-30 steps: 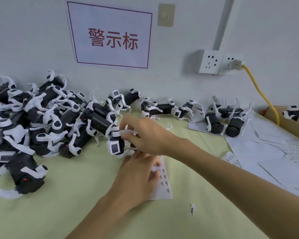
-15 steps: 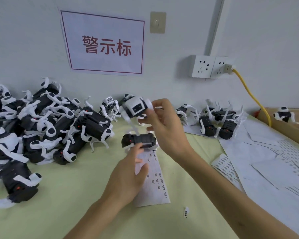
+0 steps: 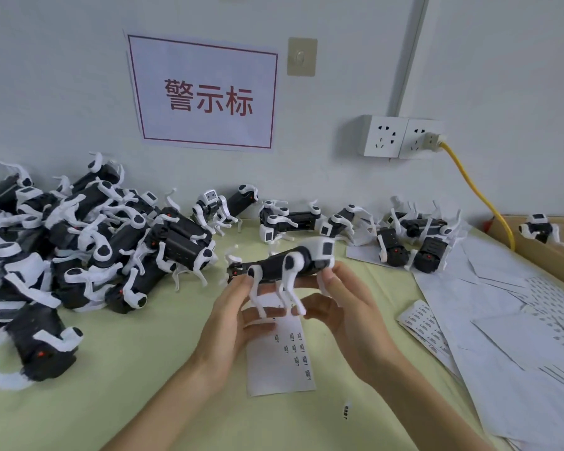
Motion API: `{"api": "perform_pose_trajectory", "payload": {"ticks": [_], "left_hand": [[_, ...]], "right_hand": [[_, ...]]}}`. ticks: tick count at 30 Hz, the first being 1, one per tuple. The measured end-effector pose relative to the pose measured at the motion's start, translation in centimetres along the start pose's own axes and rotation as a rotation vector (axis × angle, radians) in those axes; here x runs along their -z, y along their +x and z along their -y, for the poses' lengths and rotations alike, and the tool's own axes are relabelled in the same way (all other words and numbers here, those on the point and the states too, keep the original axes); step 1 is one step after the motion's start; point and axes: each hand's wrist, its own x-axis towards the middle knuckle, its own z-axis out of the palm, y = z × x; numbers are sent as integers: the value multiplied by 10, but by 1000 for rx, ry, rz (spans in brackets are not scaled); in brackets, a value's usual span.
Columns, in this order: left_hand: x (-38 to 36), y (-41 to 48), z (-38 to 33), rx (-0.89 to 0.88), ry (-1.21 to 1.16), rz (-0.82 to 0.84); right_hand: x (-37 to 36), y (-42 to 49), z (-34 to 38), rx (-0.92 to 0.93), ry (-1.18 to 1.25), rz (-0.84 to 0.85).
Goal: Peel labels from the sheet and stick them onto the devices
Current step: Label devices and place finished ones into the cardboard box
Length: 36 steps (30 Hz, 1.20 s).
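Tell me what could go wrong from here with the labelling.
The robot dog is held above the label sheet by the left hand and right hand; its thin white legs hang close to the sheet and might snag or crease it.
Both hands grip the dog, so none is free to peel; regripping one-handed might drop it.
A loose label lies on the table beside the sheet and could get lost.
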Motion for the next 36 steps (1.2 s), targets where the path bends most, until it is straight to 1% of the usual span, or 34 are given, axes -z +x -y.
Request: {"api": "perform_pose_trajectory", "payload": {"ticks": [1,3,5,8,13,14,18,21,23,27,32,35,36], "left_hand": [[1,0,0,29,-3,38],[4,1,-3,54,-25,46],[6,2,-5,55,-46,19],[9,3,-4,52,-58,42],[10,-1,-9,80,-138,216],[10,-1,-10,86,-138,224],[6,-1,-15,133,-120,189],[5,-3,-18,126,-45,141],[7,-4,-17,93,-14,139],[8,-8,-16,100,42,206],[9,-8,-18,138,71,142],[13,-5,-21,167,-9,75],[15,-4,-22,179,-38,80]], "right_hand": [[-1,-1,-3,-6,-26,29],[-1,-2,-4,-11,-38,73],[0,-3,-2,-33,9,95],[1,-5,6,-69,67,98],[7,-3,6,-130,18,67],[8,-3,7,-136,5,55],[17,3,4,-171,-93,-25],[19,4,3,-170,-143,6],[17,1,1,-135,-254,41],[13,-7,-10,-3,-646,59],[17,-7,-9,58,-839,49],[17,-6,-9,82,-904,62],[16,-7,-9,93,-921,60]]}}
